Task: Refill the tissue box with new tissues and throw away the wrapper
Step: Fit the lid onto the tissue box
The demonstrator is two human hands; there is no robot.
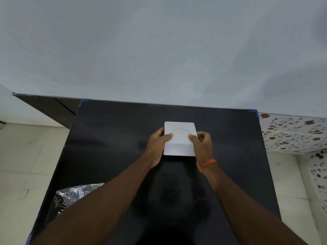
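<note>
1. Two bare forearms reach forward from the bottom edge across a black surface point(109, 131), which fills the lower middle of the view and shows dull reflections of the arms.
2. At the near left, a crinkled plastic wrapper point(70, 195) with dark print lies on the surface close to its left edge, partly hidden behind the left forearm.
3. An orange band point(207, 165) circles the right wrist.
4. The left hand point(157, 144) grips the left side of a white box point(179, 138), thumb on top and fingers curled round the side.
5. The right hand point(201, 144) grips the right side in the same way, thumb on top near the oval outline in the lid.
6. The box sits in the middle of the surface, towards the far half, square-topped and held between both hands; whether it rests on the surface or is lifted just off it, I cannot tell.
7. Blue tape point(253, 111) marks the far corners of the surface.
8. To the left, pale floor tiles point(26, 156) and a dark brown panel point(53, 108) run along the base of the wall.
9. To the right, white tiles with red flowers point(293, 133) cover a ledge.
10. Beyond, a plain pale grey wall point(159, 50) fills the upper half.
</note>
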